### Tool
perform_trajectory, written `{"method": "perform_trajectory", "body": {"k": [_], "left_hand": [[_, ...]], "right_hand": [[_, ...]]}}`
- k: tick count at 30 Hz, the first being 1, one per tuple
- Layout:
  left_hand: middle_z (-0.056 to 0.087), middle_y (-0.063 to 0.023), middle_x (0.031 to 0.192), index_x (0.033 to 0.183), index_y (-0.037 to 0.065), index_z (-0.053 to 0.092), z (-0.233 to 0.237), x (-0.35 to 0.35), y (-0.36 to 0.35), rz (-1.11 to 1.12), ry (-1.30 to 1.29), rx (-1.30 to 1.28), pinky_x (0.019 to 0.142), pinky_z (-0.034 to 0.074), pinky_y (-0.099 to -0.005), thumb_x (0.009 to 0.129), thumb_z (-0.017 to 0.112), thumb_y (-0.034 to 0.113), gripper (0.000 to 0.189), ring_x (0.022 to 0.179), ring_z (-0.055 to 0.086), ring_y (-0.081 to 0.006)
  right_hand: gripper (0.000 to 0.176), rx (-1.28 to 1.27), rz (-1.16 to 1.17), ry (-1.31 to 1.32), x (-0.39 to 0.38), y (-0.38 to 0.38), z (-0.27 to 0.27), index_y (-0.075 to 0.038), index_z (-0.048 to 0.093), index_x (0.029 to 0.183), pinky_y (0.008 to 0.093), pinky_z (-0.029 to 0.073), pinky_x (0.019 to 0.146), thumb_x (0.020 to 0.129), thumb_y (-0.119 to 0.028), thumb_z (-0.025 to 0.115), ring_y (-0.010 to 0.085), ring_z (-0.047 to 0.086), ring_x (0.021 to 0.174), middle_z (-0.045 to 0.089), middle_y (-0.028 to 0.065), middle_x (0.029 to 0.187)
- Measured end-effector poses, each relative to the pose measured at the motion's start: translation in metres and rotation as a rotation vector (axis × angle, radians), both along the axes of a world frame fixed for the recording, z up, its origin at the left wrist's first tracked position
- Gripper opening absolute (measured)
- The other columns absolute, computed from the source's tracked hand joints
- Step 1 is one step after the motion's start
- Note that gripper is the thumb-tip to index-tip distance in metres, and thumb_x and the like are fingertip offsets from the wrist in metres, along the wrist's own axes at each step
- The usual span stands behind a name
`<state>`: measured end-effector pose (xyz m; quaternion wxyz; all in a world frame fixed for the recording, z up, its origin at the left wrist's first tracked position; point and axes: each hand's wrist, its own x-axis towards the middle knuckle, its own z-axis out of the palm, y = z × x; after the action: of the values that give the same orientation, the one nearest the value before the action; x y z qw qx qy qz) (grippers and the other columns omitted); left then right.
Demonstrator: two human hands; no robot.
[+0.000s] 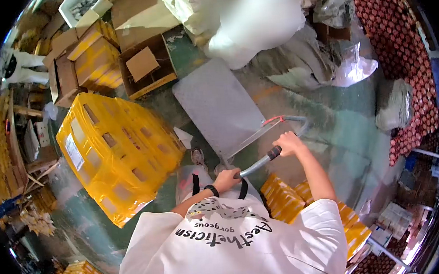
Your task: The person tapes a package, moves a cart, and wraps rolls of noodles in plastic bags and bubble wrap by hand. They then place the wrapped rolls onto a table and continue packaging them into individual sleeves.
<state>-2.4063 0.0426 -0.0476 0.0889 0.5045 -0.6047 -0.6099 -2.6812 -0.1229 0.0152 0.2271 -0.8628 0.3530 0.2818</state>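
Note:
A grey flat-bed trolley (211, 99) stands on the floor in front of me, its deck bare. Its metal push handle (256, 163) slants up towards my body. Close to my waist, my left hand (226, 179), with a black band on the wrist, is closed round the handle's left end. My right hand (289, 144) grips the bar further along, beside a dark sleeve on it. A red strip shows on the far side of the handle frame.
Left of the trolley stands a large stack wrapped in yellow tape (122, 150). An open carton (151, 83) and taped boxes (97, 61) lie beyond. White sacks (257, 23) and grey plastic (301, 61) are at the back. Yellow-taped boxes (281, 196) sit by my right side.

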Motion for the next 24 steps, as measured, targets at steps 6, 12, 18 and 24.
{"method": "perform_trajectory", "body": {"k": [6, 12, 18, 24], "left_hand": [[0.065, -0.017, 0.09, 0.108, 0.009, 0.057, -0.022, -0.108, -0.023, -0.057, 0.051, 0.023, 0.07, 0.049, -0.0432, 0.08, 0.061, 0.02, 0.03, 0.083, 0.062, -0.0352], [0.066, -0.014, 0.084, 0.103, 0.011, 0.059, -0.097, -0.192, -0.004, -0.103, 0.149, 0.117, 0.069, 0.049, -0.0419, 0.082, 0.058, 0.032, 0.03, 0.08, 0.063, -0.0333], [0.065, -0.0076, 0.078, 0.097, 0.004, 0.061, -0.024, -0.107, -0.135, 0.027, 0.105, 0.215, 0.062, 0.05, -0.0308, 0.09, 0.054, 0.034, 0.032, 0.069, 0.062, -0.0151], [0.058, -0.0033, 0.071, 0.089, 0.004, 0.058, -0.064, 0.059, -0.228, 0.64, 0.179, 0.272, 0.059, 0.047, -0.0268, 0.09, 0.053, 0.019, 0.016, 0.065, 0.057, -0.0133]], "right_hand": [[0.019, -0.086, 0.002, 0.015, -0.094, -0.032, -0.021, -0.016, 0.066, 0.073, 0.0414, 0.047, 0.068, 0.055, -0.022, 0.065, 0.0305, 0.062, 0.071, 0.064, 0.0102, 0.068], [0.016, -0.127, 0.018, 0.027, -0.144, -0.03, -0.041, -0.016, 0.064, 0.067, 0.037, 0.042, 0.072, 0.053, -0.023, 0.068, 0.0282, 0.062, 0.071, 0.063, 0.0087, 0.067], [0.016, -0.125, 0.056, 0.084, -0.165, -0.008, -0.045, -0.017, 0.066, 0.068, 0.0367, 0.041, 0.075, 0.054, -0.025, 0.068, 0.0259, 0.063, 0.073, 0.064, 0.0074, 0.067], [0.015, -0.126, 0.002, 0.171, -0.152, 0.005, -0.044, -0.017, 0.067, 0.067, 0.037, 0.039, 0.079, 0.054, -0.023, 0.068, 0.0232, 0.062, 0.075, 0.063, 0.0059, 0.068]]}}
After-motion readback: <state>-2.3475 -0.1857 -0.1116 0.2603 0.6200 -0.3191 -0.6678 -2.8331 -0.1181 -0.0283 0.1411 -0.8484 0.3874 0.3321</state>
